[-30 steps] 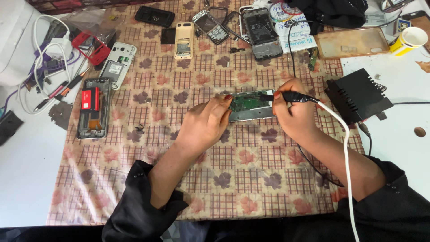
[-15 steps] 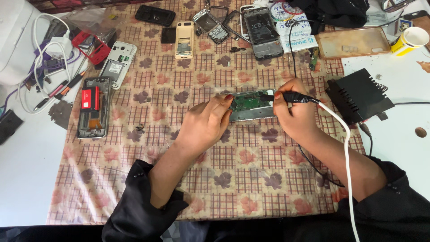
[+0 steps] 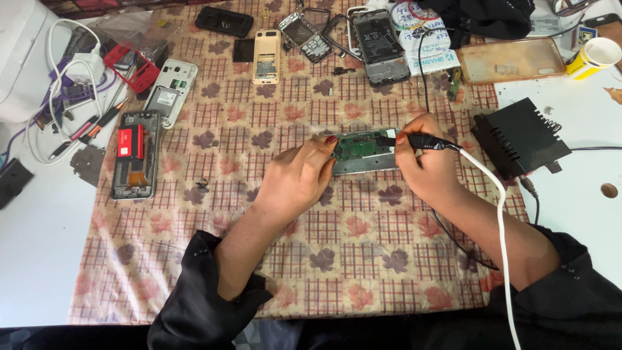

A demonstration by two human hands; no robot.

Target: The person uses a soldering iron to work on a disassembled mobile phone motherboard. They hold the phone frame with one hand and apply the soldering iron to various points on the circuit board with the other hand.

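An opened phone with a green circuit board (image 3: 363, 150) lies on the checked leaf-pattern cloth (image 3: 272, 214) at the middle. My left hand (image 3: 298, 178) steadies the phone's left end with its fingertips. My right hand (image 3: 424, 165) grips a black-handled tool (image 3: 427, 142) with a white cable (image 3: 499, 220); its tip touches the board's right side.
Several dismantled phones lie about: one with a red battery (image 3: 133, 152) at left, a white one (image 3: 170, 84), a beige one (image 3: 266, 57), others at the top. A black box (image 3: 518, 137) sits right, a clear phone case (image 3: 515, 59) and a yellow-white cup (image 3: 595, 55) top right, cables (image 3: 61, 97) far left.
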